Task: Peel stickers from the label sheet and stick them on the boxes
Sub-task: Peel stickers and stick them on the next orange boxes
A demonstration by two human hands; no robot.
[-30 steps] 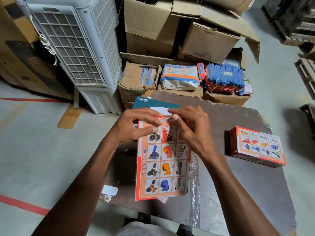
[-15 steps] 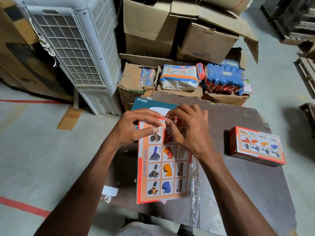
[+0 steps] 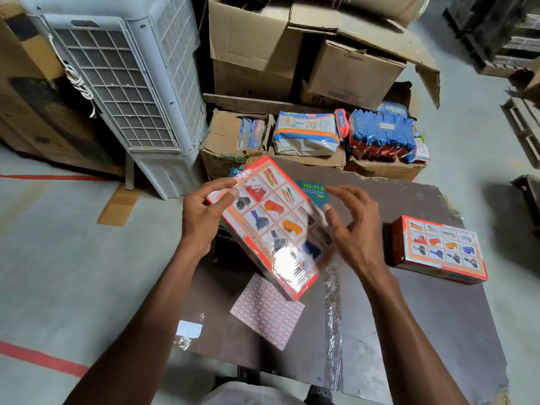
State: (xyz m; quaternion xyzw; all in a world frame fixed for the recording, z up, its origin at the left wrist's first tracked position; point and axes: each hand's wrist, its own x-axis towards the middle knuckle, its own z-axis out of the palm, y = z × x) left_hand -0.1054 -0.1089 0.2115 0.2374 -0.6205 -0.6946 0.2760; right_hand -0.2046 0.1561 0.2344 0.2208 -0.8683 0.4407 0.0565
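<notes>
White air cooler [image 3: 122, 83] stands on the floor at far left, its coiled cord hanging on the grille. Stacked brown cartons [image 3: 306, 54] occupy the far centre, with blue and orange packets [image 3: 380, 135] lying in open cartons just in front of them. Dark brown desk [image 3: 423, 331] fills the near centre and right; a strip of clear tape runs across its surface.

Orange product box [image 3: 271, 226], printed with a grid of tool pictures, is raised off the desk and tilted, far end up; its near end is blurred and glaring. Second orange box [image 3: 438, 249] of the same print lies flat on the desk at right, well apart from the first. Teal box [image 3: 312, 187] marked "Wi-Fi 5" lies behind the raised box, mostly hidden.

Label sheet [image 3: 267, 312] lies flat on the desk, near and below the raised box.

Left hand [image 3: 204, 217] grips the raised box at its far-left corner, thumb on the printed face. Right hand [image 3: 353, 226] is spread with fingers loose, just beside the box's right edge; contact cannot be told
</notes>
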